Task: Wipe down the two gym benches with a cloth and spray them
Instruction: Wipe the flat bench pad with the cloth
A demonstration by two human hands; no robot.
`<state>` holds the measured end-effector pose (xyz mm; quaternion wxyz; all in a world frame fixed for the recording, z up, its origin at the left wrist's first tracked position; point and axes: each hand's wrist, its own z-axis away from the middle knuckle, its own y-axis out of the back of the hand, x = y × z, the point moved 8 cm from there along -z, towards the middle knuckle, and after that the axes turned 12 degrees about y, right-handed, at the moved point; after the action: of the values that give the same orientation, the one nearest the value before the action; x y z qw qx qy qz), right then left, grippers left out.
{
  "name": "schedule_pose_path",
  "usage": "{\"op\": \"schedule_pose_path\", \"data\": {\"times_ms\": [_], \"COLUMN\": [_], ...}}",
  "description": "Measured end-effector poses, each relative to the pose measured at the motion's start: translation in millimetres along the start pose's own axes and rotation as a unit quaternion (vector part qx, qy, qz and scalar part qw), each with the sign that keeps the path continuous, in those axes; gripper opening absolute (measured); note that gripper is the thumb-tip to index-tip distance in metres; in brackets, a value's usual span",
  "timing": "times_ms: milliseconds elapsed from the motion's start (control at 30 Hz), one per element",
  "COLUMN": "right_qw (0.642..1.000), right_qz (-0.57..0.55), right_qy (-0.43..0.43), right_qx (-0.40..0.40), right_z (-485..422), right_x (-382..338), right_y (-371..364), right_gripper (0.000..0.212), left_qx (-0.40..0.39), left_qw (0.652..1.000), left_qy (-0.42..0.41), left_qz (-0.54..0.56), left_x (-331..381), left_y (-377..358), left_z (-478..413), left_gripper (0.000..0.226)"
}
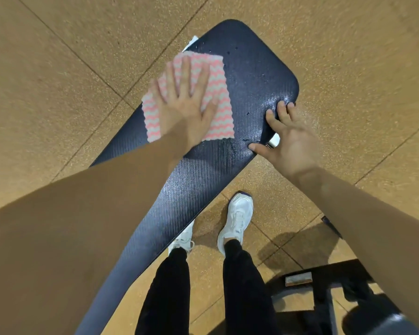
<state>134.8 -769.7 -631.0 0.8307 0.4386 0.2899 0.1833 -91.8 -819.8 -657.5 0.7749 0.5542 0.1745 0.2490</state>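
Note:
A dark navy padded gym bench runs from the lower left to the upper middle, its surface shiny with wet droplets. A pink-and-white zigzag cloth lies flat on the pad near its left edge. My left hand presses down on the cloth with fingers spread. My right hand rests on the bench's right edge, fingertips and thumb on the pad. No spray bottle shows.
Tan speckled rubber floor tiles surround the bench. My white shoes and black trousers stand just right of the pad. Dark equipment, possibly another bench's frame, sits at the lower right. A white frame part peeks out under the pad's far left.

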Motion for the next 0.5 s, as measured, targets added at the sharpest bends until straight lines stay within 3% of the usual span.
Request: {"op": "schedule_pose_path", "data": {"times_ms": [167,333,433,500], "right_qw": [0.995,0.977,0.965,0.957], "right_qz": [-0.097,-0.184,-0.189,-0.216], "right_qy": [0.012,0.023,-0.032,-0.06], "right_qx": [0.03,0.109,0.179,0.181], "right_z": [4,7,10,6], "right_x": [14,34,47,52], "right_y": [2,15,29,29], "right_gripper": [0.071,0.049,0.049,0.055], "left_qx": [-0.035,-0.041,-0.035,-0.027], "left_qw": [0.991,0.987,0.987,0.986], "left_qy": [-0.132,-0.152,-0.158,-0.165], "left_qz": [0.001,-0.006,-0.014,-0.007], "left_x": [37,63,69,70], "left_y": [-16,-38,-43,-43], "left_z": [50,105,120,120], "left_gripper": [0.069,0.071,0.071,0.069]}}
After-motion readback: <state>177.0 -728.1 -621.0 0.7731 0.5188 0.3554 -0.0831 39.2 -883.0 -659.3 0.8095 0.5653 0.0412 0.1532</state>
